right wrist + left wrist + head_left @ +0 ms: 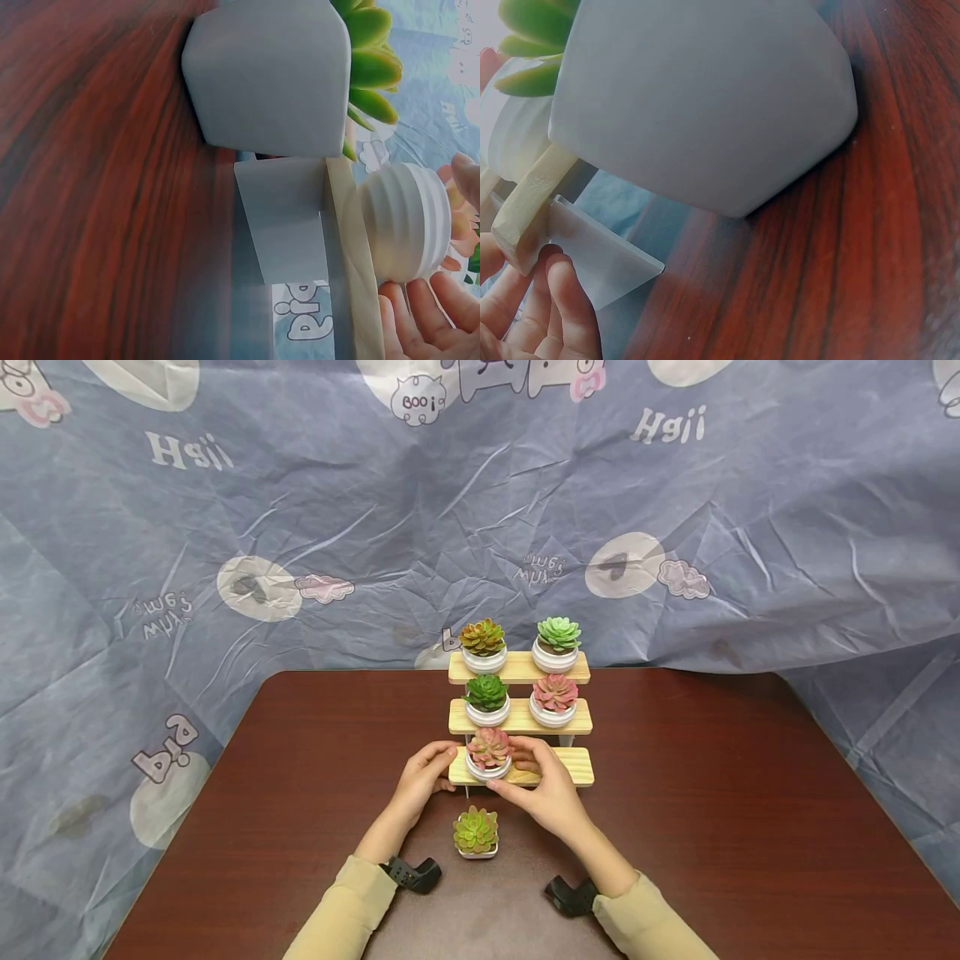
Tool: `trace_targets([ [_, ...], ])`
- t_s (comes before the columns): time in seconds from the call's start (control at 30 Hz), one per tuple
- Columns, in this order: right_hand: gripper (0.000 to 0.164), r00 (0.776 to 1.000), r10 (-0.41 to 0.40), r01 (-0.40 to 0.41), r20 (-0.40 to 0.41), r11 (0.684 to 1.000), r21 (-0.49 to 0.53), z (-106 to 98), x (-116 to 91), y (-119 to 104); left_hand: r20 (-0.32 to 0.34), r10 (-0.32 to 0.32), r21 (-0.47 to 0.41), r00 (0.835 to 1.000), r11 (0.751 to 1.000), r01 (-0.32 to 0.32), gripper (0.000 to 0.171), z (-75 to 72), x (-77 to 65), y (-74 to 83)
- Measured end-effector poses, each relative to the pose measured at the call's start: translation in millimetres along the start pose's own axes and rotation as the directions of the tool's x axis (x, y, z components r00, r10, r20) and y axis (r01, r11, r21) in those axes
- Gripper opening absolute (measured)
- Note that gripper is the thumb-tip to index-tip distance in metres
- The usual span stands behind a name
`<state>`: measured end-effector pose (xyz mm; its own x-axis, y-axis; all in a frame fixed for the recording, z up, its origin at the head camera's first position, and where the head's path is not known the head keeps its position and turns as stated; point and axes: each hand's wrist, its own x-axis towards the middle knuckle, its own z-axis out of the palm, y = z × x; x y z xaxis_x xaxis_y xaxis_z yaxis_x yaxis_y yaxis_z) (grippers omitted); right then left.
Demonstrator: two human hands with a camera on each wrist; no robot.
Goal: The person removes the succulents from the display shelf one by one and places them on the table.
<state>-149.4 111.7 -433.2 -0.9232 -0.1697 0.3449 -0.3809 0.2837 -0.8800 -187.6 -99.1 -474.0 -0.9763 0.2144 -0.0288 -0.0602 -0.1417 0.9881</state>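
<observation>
Left hand (415,781) pinches bottom shelf (576,767), right hand (551,787) grasps ribbed pot (409,221): likely light, rigid, slick, so grip sides, not leaves (490,747).

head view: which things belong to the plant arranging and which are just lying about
Belonging:
three-tier stand, gripped by left hand
bottom pink succulent, held by right hand
orange-green succulent
pale green succulent
dark green succulent
upper pink succulent
square-potted succulent, probably

Just there:
printed cloth
dark table
black wrist devices
</observation>
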Motion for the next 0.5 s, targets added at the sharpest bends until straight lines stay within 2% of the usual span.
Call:
trace_targets([
  [0.13, 0.066, 1.0, 0.018, -0.019, -0.021, 0.999, -0.038, 6.3, 3.0, 15.3, 0.003, 0.003, 0.0, 1.0, 1.0, -0.003, 0.028, 0.2, 0.0, -0.2],
  [0.5, 0.067, 0.997, 0.032, -0.04, -0.067, 0.992, -0.121, 14.4, 3.8, 14.2, -0.002, -0.003, 0.015, 1.0, 1.0, 0.003, 0.029, -0.1, -0.2, 1.2],
])
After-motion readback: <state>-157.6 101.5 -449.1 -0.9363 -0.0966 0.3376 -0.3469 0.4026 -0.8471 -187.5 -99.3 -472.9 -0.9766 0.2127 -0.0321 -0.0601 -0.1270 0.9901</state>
